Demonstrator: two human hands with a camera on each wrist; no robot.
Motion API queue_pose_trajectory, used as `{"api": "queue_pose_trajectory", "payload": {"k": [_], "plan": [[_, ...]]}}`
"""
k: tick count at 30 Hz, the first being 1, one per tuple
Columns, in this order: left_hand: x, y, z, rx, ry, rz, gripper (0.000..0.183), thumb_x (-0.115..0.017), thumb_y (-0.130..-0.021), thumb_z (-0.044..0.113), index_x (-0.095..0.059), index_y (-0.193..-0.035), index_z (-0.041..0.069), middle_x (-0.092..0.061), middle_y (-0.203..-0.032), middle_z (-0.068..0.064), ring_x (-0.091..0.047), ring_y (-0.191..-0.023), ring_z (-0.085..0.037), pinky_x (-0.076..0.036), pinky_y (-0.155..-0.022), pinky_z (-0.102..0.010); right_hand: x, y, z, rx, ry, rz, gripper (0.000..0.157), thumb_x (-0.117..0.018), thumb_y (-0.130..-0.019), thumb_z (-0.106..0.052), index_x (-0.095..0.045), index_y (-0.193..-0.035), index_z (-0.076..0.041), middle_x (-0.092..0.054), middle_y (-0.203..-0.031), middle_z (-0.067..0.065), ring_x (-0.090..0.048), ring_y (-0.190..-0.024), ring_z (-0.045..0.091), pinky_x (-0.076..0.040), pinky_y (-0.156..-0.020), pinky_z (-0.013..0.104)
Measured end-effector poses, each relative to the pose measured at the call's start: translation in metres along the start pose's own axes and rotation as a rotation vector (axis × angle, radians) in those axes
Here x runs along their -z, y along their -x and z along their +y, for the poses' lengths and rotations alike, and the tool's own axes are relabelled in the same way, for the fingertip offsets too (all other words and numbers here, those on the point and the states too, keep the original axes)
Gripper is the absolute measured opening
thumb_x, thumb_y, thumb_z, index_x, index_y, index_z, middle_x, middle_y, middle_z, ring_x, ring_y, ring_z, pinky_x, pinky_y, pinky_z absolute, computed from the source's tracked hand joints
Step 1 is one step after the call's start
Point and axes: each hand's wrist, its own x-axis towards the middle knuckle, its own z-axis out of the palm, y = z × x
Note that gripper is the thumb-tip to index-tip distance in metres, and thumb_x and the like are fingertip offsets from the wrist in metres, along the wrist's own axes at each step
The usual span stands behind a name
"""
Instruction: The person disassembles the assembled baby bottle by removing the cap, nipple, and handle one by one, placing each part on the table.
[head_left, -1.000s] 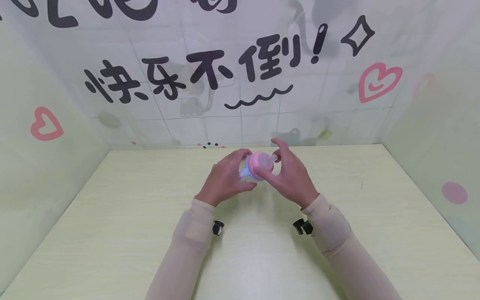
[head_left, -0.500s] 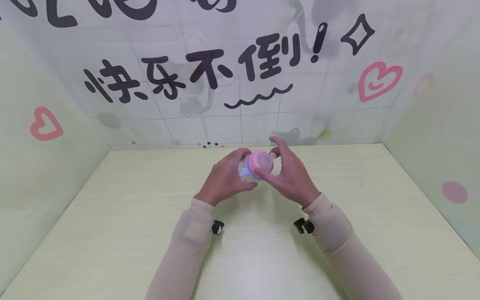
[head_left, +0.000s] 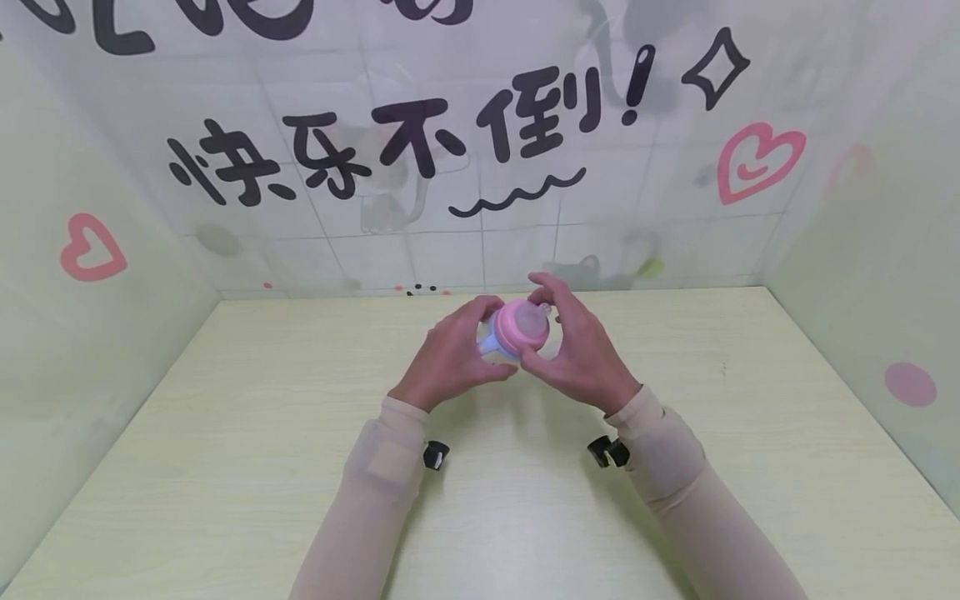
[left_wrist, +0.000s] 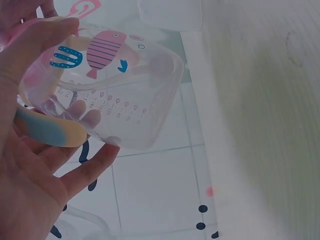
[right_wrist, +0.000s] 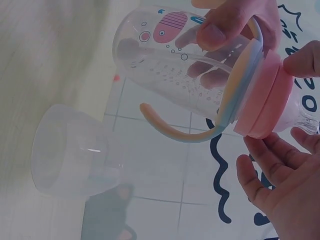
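Right wrist view: left hand (right_wrist: 234, 21) grips a clear, smooth, cylindrical bottle (right_wrist: 165, 65).

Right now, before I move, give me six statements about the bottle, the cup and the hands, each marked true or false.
1. The left hand grips the bottle. True.
2. The bottle is full of milk. False: it is see-through and no milk shows.
3. The right hand touches the pink ring. True.
4. The cup is apart from the bottle. True.
5. The cup is bright red. False: it is clear.
6. The bottle's picture shows a car. False: it shows a striped fish.
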Motion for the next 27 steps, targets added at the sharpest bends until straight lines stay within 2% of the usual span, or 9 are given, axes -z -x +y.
{"api": "queue_pose_trajectory", "payload": {"k": [7,15,19,22,27], "plan": [[-0.0002,0.0000,0.0000,-0.003,0.016,-0.010,0.075,-0.089,-0.072,0.024,-0.051,-0.135,0.009,-0.062,-0.124,-0.004,-0.059,-0.107,-0.024,-0.052,-0.091,-0.040,0.0001,0.0000,0.0011,0.032,-0.010,-0.008,0.074,-0.071,-0.077,-0.010,-0.039,-0.143,-0.004,-0.060,-0.115,0.012,-0.056,-0.106,0.024,-0.050,-0.087,0.045],[-0.0003,-0.0004,0.0000,-0.005,0.007,-0.008,0.075,-0.089,-0.072,0.026,-0.051,-0.135,0.009,-0.062,-0.125,-0.005,-0.059,-0.108,-0.023,-0.052,-0.091,-0.040,-0.0005,-0.0004,0.0011,0.023,0.006,-0.009,0.076,-0.072,-0.078,-0.013,-0.038,-0.145,-0.002,-0.058,-0.118,0.013,-0.055,-0.106,0.025,-0.049,-0.088,0.043],[-0.0003,-0.0005,0.0001,0.000,-0.012,-0.008,0.075,-0.089,-0.072,0.026,-0.051,-0.135,0.009,-0.062,-0.125,-0.004,-0.058,-0.106,-0.021,-0.052,-0.090,-0.039,-0.0016,-0.0001,-0.0012,-0.023,0.055,0.015,0.077,-0.074,-0.083,-0.025,-0.036,-0.147,-0.003,-0.056,-0.121,0.014,-0.054,-0.102,0.025,-0.049,-0.084,0.043],[-0.0002,-0.0005,0.0001,0.007,-0.044,-0.007,0.076,-0.089,-0.071,0.026,-0.051,-0.135,0.009,-0.062,-0.125,-0.004,-0.058,-0.104,-0.020,-0.053,-0.089,-0.039,-0.0019,0.0008,-0.0028,-0.084,0.095,0.024,0.079,-0.075,-0.085,-0.034,-0.037,-0.147,-0.004,-0.057,-0.115,0.012,-0.056,-0.096,0.025,-0.050,-0.077,0.040],[0.0000,-0.0006,0.0009,0.008,-0.086,-0.006,0.077,-0.090,-0.071,0.028,-0.051,-0.135,0.009,-0.062,-0.126,-0.005,-0.058,-0.102,-0.020,-0.054,-0.087,-0.040,-0.0012,0.0021,-0.0049,-0.184,0.109,-0.013,0.080,-0.075,-0.086,-0.039,-0.037,-0.148,-0.006,-0.060,-0.105,0.008,-0.056,-0.088,0.022,-0.049,-0.067,0.036]]}}
